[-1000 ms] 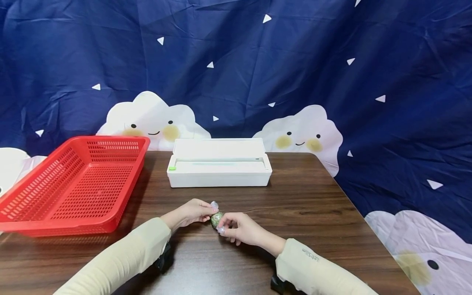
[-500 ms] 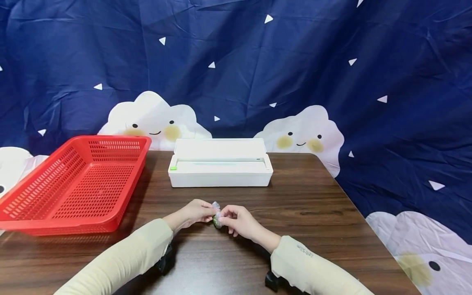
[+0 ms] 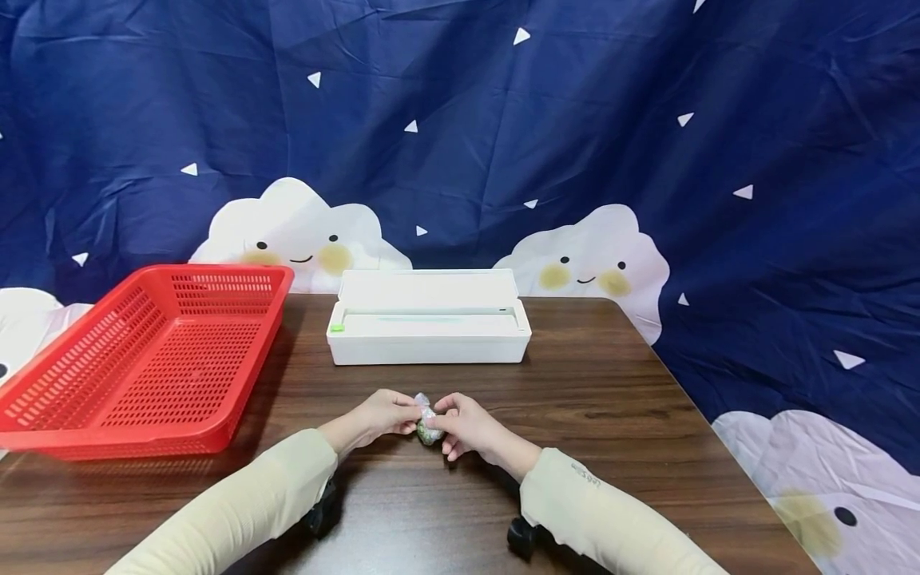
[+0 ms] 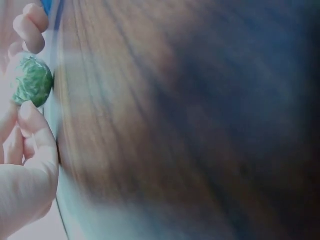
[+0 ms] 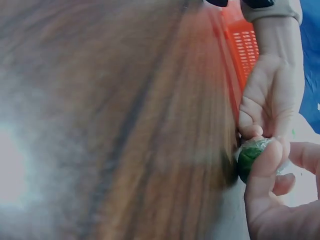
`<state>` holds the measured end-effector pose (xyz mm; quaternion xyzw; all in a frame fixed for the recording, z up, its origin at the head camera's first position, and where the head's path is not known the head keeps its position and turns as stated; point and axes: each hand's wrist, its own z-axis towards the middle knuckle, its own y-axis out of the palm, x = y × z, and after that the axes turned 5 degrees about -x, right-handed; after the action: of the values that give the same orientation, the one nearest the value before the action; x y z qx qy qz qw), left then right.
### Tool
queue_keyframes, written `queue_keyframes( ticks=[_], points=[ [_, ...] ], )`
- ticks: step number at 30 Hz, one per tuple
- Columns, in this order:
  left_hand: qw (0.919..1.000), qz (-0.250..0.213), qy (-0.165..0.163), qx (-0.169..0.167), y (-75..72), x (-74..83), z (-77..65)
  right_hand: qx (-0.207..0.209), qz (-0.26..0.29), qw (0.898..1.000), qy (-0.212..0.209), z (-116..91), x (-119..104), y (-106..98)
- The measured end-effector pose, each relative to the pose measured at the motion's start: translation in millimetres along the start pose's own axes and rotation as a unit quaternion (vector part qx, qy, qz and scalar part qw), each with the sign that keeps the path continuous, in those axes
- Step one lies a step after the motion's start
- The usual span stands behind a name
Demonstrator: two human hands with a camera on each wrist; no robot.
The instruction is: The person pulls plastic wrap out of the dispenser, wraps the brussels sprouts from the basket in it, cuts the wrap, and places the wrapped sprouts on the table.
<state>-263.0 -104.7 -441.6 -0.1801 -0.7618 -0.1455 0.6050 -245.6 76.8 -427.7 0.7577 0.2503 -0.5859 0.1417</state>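
Observation:
A small round green thing (image 3: 429, 435), wrapped in clear plastic film, is between the two hands just above the wooden table. My left hand (image 3: 378, 415) pinches the film at its left side with thumb and fingers. From the right, my right hand (image 3: 467, 427) holds the wrapping with its thumb against it, the index finger lifted away. Leafy green (image 4: 34, 82) shows through the crinkled film in the left wrist view. The right wrist view has the thumb covering part of the green thing (image 5: 248, 157); the contact of the other fingers is partly hidden.
A white lidded box (image 3: 429, 350), long and low with its lid raised, stands behind the hands. At the left is a red perforated plastic basket (image 3: 154, 435). The dark wooden table (image 3: 589, 399) ends at a blue cloud-patterned cloth (image 3: 460, 120).
My right hand has brought its end of the film up and leftward over the wrapped thing, and its index finger has lifted away from the thumb. The left hand stays nearly in place.

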Motion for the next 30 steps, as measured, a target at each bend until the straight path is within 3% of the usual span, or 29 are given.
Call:
queue_keyframes(
  ticks=[8, 16, 23, 30],
  points=[
    [0.9995, 0.001, 0.011, -0.030, -3.4, -1.5, -0.3, -0.048, 0.058, 0.996, 0.049, 2.9, 2.2, -7.6],
    [0.9990, 0.001, -0.009, -0.043, -6.2, 0.3, -1.1, -0.059, 0.079, 0.994, 0.047, 3.3, 4.5, -8.9],
    [0.9975, -0.035, -0.026, -0.055, -9.6, 1.9, -2.5, -0.060, 0.087, 0.993, 0.051, 3.7, 5.3, -9.5],
    [0.9971, -0.013, -0.025, -0.071, -8.7, 3.8, -4.6, -0.054, 0.093, 0.993, 0.050, 4.7, 5.9, -7.2]
  ],
)
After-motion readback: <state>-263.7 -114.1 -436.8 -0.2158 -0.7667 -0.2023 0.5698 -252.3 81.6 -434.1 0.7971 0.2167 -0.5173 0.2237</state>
